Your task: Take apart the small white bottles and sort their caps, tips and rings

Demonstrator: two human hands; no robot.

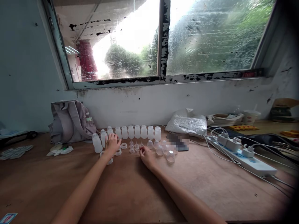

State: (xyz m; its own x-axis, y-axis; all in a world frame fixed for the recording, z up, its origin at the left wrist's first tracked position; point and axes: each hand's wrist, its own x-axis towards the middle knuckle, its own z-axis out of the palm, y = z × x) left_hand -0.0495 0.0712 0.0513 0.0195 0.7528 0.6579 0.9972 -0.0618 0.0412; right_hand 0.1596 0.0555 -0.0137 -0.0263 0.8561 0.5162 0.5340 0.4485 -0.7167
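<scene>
Several frosted white bottles (137, 132) stand in a curved row along the back of the brown table. My left hand (112, 144) is over the left part of the row, fingers apart, in front of the bottles and beside white rings (124, 145); it hides part of both. My right hand (146, 155) is at the right edge of a cluster of small clear nipples (132, 150), its fingertips close together; whether something is between them is too small to tell. Clear domed caps (170, 156) sit to the right of that hand.
A grey backpack (70, 121) leans on the wall at the left. Behind the caps are a silvery plastic bag (187, 123) and a dark flat object (182, 146). A white power strip (252, 165) with plugs and cables lies at the right. Crumpled tissue (60, 151) lies left.
</scene>
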